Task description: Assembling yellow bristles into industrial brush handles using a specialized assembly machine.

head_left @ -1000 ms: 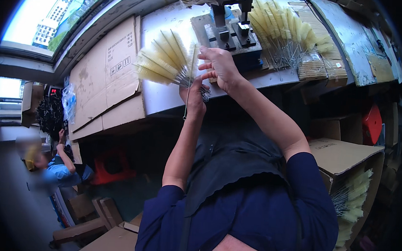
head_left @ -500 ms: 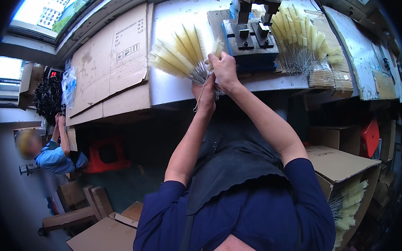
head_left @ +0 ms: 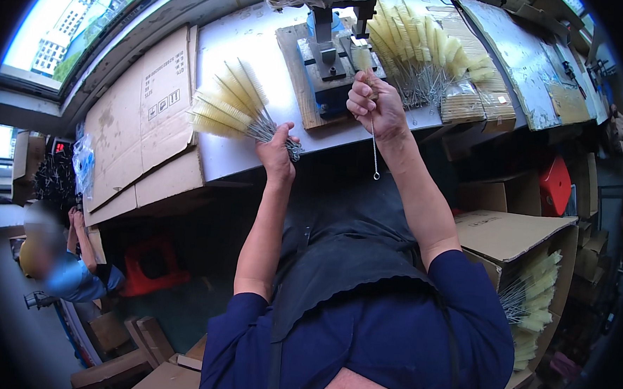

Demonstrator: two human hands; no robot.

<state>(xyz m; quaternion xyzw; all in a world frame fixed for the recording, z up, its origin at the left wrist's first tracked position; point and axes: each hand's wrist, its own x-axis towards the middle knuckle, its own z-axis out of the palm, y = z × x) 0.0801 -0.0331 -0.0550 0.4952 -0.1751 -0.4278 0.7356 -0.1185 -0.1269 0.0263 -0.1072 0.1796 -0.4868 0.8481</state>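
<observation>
My left hand (head_left: 277, 152) grips a fanned bundle of pale yellow bottle brushes (head_left: 228, 107) by their twisted wire handles, held over the white workbench (head_left: 245, 39). My right hand (head_left: 374, 105) is closed on a single brush (head_left: 375, 138); its wire stem with a loop end hangs down below the fist, and its bristle head points up toward the metal press (head_left: 327, 51) on a wooden board. The two hands are apart, the right one higher and closer to the press.
A heap of the same yellow brushes (head_left: 425, 49) lies right of the press. Flattened cardboard (head_left: 143, 119) covers the bench's left end. An open carton with more brushes (head_left: 531, 297) stands at lower right. Another person (head_left: 68, 270) crouches at far left near a red stool (head_left: 151, 265).
My right hand has pulled one brush out of the bundle and moved it right, toward the press. My left hand keeps the bundle, now lower and further left.
</observation>
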